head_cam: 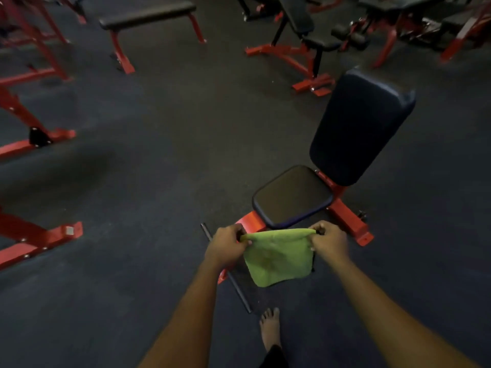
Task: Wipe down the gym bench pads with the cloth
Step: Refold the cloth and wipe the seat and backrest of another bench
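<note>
A green cloth (pixel 276 257) hangs stretched between my two hands, just in front of an upright gym bench. My left hand (pixel 227 245) pinches its top left corner and my right hand (pixel 329 241) pinches its top right corner. The bench has a dark seat pad (pixel 292 196) right behind the cloth and a tall dark back pad (pixel 361 126) rising to the upper right, both on a red frame (pixel 350 221). The cloth is apart from both pads.
A black bar (pixel 225 266) of the bench base lies on the dark floor under my left hand. My bare foot (pixel 271 329) stands below the cloth. A flat bench (pixel 148 14) and an adjustable bench (pixel 305 27) stand at the back; red machine frames (pixel 39 235) line the left.
</note>
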Tool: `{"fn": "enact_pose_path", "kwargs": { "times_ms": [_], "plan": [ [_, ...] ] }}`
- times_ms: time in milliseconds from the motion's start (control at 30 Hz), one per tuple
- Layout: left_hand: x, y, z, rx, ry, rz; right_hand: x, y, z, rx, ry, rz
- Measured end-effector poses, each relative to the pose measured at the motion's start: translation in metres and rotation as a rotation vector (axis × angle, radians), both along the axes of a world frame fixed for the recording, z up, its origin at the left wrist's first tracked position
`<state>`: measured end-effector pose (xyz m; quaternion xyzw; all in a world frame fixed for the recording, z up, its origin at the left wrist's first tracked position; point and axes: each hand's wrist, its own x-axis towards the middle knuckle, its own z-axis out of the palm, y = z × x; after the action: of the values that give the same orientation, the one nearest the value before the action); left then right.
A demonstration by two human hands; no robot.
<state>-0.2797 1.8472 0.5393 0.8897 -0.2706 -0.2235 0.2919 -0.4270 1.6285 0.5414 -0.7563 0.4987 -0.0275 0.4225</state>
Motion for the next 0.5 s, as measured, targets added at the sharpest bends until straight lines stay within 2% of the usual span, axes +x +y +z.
{"fn": "enact_pose_path", "kwargs": {
  "times_ms": [100,200,267,367,400,433,500],
  "plan": [
    [0.042,-0.052,-0.047,0.036,0.049,0.027,0.05,-0.045,-0.032,-0.054,0.06,-0.008],
    [0.08,-0.094,-0.091,-0.011,0.069,0.162,0.106,-0.085,-0.072,-0.167,0.006,0.051],
    [0.1,-0.112,-0.125,-0.005,0.072,0.286,0.136,-0.099,-0.11,-0.274,0.107,0.232],
    [0.123,-0.126,-0.193,0.085,0.078,0.388,0.165,-0.106,-0.185,-0.358,0.322,0.669],
    [0.13,-0.134,-0.23,0.108,0.074,0.407,0.174,-0.11,-0.227,-0.383,0.323,0.786],
    [0.137,-0.132,-0.241,0.119,0.08,0.392,0.177,-0.106,-0.237,-0.444,0.326,0.872],
    [0.149,-0.134,-0.28,0.151,0.073,0.378,0.185,-0.107,-0.271,-0.582,0.289,0.927]
  ]
}}
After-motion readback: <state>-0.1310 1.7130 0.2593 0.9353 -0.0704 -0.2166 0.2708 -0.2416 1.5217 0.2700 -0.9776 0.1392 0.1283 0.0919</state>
